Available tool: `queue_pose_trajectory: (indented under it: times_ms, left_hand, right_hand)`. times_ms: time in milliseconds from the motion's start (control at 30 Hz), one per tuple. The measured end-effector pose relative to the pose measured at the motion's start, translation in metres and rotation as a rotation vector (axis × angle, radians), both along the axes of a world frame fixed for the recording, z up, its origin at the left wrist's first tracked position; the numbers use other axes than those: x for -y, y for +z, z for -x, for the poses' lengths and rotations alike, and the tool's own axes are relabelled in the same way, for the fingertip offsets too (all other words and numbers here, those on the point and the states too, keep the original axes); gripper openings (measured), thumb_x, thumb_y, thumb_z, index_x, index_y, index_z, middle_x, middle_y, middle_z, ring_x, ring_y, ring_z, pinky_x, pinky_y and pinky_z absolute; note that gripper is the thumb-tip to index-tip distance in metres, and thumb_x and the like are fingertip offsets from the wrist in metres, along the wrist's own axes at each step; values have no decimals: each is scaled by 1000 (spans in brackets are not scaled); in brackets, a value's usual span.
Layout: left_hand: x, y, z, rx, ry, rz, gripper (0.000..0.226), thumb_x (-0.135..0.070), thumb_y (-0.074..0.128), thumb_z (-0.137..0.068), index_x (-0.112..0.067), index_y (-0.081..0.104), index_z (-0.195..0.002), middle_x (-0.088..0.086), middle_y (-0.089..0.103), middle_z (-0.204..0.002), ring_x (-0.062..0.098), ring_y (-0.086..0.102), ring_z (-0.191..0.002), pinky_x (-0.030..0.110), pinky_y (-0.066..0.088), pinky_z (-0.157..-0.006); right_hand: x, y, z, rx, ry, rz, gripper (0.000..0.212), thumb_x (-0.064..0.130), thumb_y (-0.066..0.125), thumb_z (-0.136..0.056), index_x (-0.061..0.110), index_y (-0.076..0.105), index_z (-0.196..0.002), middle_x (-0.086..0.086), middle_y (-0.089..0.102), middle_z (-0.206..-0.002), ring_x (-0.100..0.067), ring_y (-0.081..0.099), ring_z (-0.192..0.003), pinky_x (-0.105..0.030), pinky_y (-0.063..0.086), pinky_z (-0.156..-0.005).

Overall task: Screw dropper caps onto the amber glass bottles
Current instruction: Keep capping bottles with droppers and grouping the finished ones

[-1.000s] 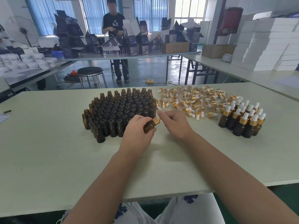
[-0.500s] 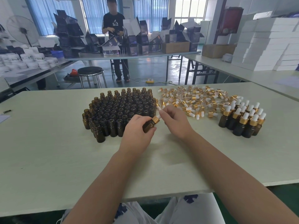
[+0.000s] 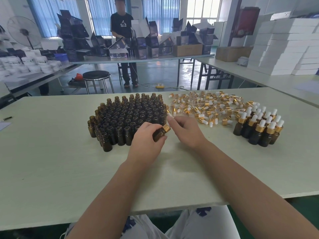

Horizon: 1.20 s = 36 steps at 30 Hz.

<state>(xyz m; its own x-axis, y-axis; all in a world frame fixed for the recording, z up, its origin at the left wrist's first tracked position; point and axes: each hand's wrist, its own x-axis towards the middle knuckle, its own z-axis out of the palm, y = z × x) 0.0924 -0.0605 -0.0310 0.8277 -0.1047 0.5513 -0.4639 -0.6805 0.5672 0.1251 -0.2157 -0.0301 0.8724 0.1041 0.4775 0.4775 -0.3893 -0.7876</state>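
Left of centre on the tabletop (image 3: 51, 161) stands a tight block of open bottles (image 3: 127, 116), upright and touching one another. Just in front of the block's right corner, the left hand (image 3: 146, 145) grips one bottle (image 3: 159, 134) round its body, fingers curled over it, tilted with the neck pointing up and to the right. A gold cap (image 3: 166, 128) sits on that neck. The right hand (image 3: 187, 131) meets it from the right, fingertips (image 3: 170, 120) closed on the cap's top end; the bulb is hidden under them, and how far the cap is screwed on cannot be told. Behind and right of that hand lies a heap of loose caps (image 3: 207, 107), gold collars and white bulbs pointing every way. Further right, near the heap, a cluster of capped bottles (image 3: 259, 130) stands upright, packed together. Beyond the tabletop a stool (image 3: 96, 76) stands on the floor, a person (image 3: 123, 31) stands at a second tabletop (image 3: 138, 58) stacked with dark boxes (image 3: 155, 44), and white boxes (image 3: 284, 47) are piled at the far right
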Motion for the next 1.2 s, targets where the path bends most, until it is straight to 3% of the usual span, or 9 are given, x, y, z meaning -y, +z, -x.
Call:
queue_pose_trajectory:
  times_ms: [333, 467, 600, 667, 800, 933, 1067, 1200]
  left_hand:
    - [1, 1, 1, -46, -14, 3, 24, -23, 68, -86, -20, 66, -110, -10, 50, -92, 5, 48, -82, 6, 33, -68]
    - [1, 1, 2, -59, -16, 14, 23, -23, 67, -86, -20, 66, -109, -7, 52, -93, 6, 47, -82, 10, 32, -67]
    - [0, 1, 2, -55, -20, 22, 23, -22, 68, -85, -19, 67, -108, -8, 52, -93, 6, 48, -81, 7, 31, -68]
    - [0, 0, 2, -58, -19, 19, 24, -22, 68, -85, -19, 66, -109, -8, 52, -93, 7, 48, -82, 8, 32, -68]
    - [0, -1, 1, -71, -25, 30, 25, -24, 68, -85, -22, 65, -109, -7, 55, -95, 7, 50, -84, 12, 34, -68]
    - [1, -3, 1, -106, -58, 83, 21, -27, 67, -85, -26, 64, -106, -8, 60, -93, 8, 54, -86, 26, 45, -77]
    - [3, -3, 2, -124, -103, 126, 19, -27, 67, -85, -29, 64, -103, -17, 61, -84, 0, 55, -82, 22, 44, -71]
    - [5, -3, 3, -183, -157, 56, 29, -34, 63, -88, -25, 61, -115, -22, 59, -91, 1, 56, -89, 29, 50, -82]
  right_hand:
    - [0, 1, 0, -68, 17, -60, 29, 14, 53, -93, 26, 50, -66, 13, 42, -51, -6, 35, -50, -23, 32, -51]
    - [2, 3, 0, -91, 75, -115, 11, 23, 49, -86, 24, 51, -75, 6, 39, -51, -9, 30, -47, -23, 28, -46]
    - [2, 0, -1, -24, 13, -56, 23, 31, 55, -94, 24, 52, -73, 7, 41, -54, -5, 33, -48, -15, 30, -47]
    - [2, -1, -2, 6, -25, -29, 24, 27, 58, -94, 22, 53, -71, 11, 41, -53, -1, 34, -47, -11, 30, -48]
    - [3, 1, -3, 15, -15, -31, 25, 21, 60, -93, 17, 54, -69, 3, 43, -55, -3, 34, -47, -12, 29, -48]
    - [6, 7, -1, 17, -16, -15, 26, 21, 62, -92, 2, 59, -75, -4, 45, -58, -4, 35, -48, -14, 31, -50]
    - [12, 14, 7, 56, -31, 60, 26, 25, 63, -91, 4, 61, -76, -4, 46, -56, -5, 35, -48, -15, 32, -50]
    - [28, 24, 20, 64, -51, 180, 24, 27, 62, -92, 7, 61, -78, -4, 48, -55, -5, 36, -46, -12, 30, -47]
